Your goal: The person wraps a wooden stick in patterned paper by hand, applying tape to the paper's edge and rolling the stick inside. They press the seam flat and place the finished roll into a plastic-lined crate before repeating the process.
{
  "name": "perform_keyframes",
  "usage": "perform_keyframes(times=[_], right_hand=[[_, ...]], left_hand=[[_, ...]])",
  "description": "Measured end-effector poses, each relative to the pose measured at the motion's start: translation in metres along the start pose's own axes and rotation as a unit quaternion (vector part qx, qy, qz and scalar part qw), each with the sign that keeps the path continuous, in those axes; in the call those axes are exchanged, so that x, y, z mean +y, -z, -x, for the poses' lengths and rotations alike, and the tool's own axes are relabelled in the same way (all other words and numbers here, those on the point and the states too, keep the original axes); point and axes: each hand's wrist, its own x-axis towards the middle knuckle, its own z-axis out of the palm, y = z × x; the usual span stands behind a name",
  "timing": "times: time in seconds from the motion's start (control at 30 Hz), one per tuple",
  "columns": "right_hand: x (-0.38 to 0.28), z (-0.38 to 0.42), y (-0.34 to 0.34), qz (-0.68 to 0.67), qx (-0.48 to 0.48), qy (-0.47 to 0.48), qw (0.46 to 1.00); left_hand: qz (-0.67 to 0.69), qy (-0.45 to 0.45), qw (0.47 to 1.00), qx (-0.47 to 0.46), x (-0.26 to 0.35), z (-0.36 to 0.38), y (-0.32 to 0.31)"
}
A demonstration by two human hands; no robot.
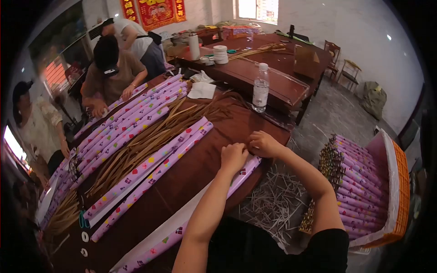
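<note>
A sheet of lilac gift-wrapping paper (169, 238), printed with small coloured presents, lies partly rolled along the near table edge, its white inner side showing. My left hand (234, 157) has its fingers curled on the paper's far end. Beside it, my right hand (264, 144) is closed at the same end, fingertips bent down; exactly what they pinch is hidden. Two finished-looking rolls of wrapping paper (152, 198) lie to the left on the dark red table (182, 207).
Brown strips (136, 154) and more paper rolls (132, 120) cover the table's far side, where co-workers' hands (129, 92) work. A water bottle (260, 91) stands ahead. Teal scissors (83, 219) lie left. An orange crate (399, 191) of rolls stands right, near paper shreds (275, 200).
</note>
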Motion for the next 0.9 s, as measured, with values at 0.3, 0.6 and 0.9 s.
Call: perform_keyframes(times=[0.3,0.6,0.9], right_hand=[[-0.011,-0.007,0.006,0.021,0.013,0.009,1.0],[-0.015,-0.004,0.003,0.063,0.017,0.009,0.998],[-0.011,-0.002,-0.001,0.063,0.002,0.024,0.998]], left_hand=[[0.036,0.076,0.995,-0.045,0.0,-0.003,0.004],[0.076,0.089,0.992,-0.045,-0.008,-0.007,-0.009],[0.085,0.094,0.991,-0.032,-0.009,-0.008,-0.013]])
